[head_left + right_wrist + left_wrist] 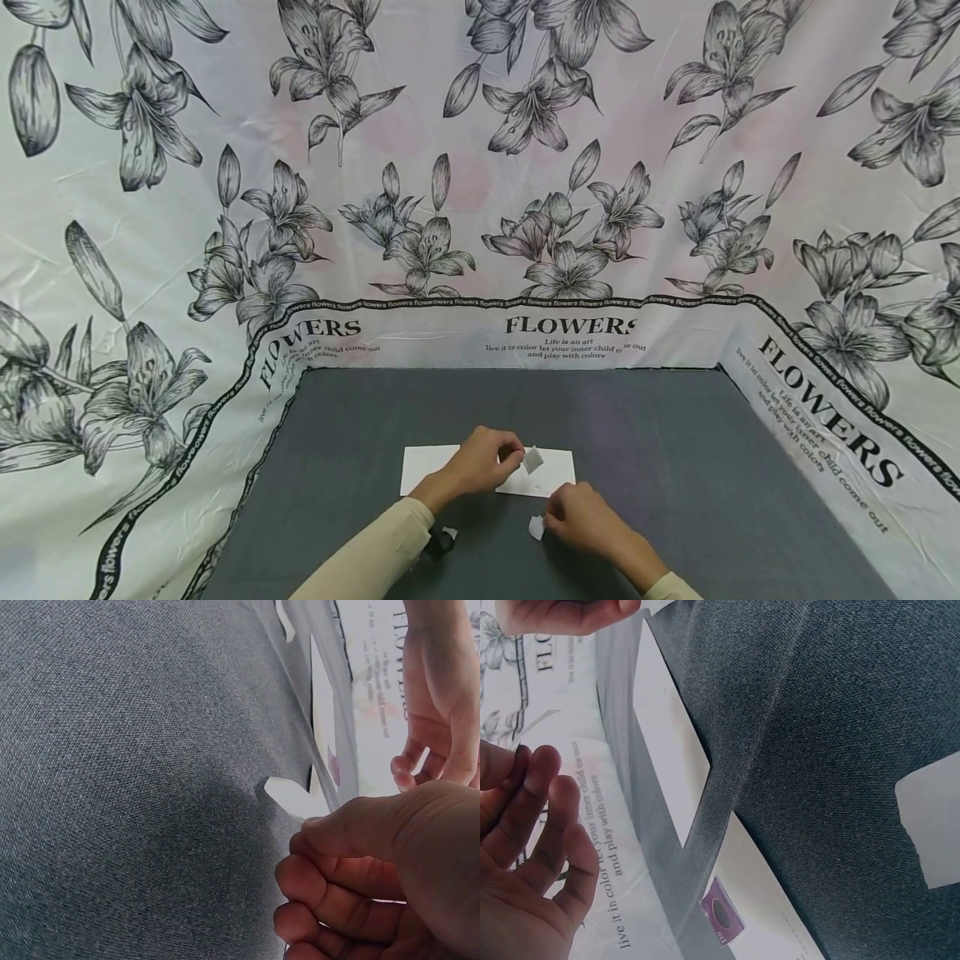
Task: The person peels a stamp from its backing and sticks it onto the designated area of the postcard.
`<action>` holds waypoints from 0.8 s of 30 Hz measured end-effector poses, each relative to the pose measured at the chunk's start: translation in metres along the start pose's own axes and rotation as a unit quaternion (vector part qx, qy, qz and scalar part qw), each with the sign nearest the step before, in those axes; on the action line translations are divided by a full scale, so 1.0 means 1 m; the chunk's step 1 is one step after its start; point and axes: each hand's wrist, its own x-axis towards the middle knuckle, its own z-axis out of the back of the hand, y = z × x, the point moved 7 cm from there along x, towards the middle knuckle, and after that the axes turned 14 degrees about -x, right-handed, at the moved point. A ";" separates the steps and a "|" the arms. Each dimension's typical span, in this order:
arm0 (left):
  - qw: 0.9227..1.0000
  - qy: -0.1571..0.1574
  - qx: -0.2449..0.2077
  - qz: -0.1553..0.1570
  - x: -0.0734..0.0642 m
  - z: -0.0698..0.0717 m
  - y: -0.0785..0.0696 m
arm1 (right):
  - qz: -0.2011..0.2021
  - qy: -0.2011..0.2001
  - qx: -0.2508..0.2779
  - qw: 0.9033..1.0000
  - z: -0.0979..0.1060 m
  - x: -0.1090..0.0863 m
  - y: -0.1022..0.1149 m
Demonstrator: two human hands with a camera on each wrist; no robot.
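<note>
Over the white card on the right (551,479), my left hand (472,462) pinches a small pale square of paper (532,460) between thumb and forefinger. The left wrist view shows that square (540,729) nearly edge-on, the other fingers loosely bent. Just in front of the same card, my right hand (588,517) pinches a small white piece of paper (286,796) by its edge, fingers curled. Another white card (423,467) lies to the left, partly covered by my left hand. On it is a small purple printed piece (721,913), hidden in the head view.
A loose white scrap (934,817) lies on the dark grey cloth (660,450) nearer to me, beside my left sleeve. A dark object (441,542) shows at that sleeve. White fabric with printed flowers (562,233) rises behind and on both sides.
</note>
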 end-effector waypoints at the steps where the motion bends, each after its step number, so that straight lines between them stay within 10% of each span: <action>1: 1.000 0.001 0.000 0.000 0.000 0.000 0.000 | -0.003 0.001 0.003 1.000 0.000 0.000 0.000; 12: 1.000 0.003 -0.005 0.009 0.000 -0.001 0.003 | -0.056 0.043 -0.020 0.997 -0.022 0.000 -0.019; 24: 1.000 0.001 -0.009 0.008 -0.001 -0.001 0.004 | -0.045 0.048 -0.017 0.998 0.051 0.002 0.033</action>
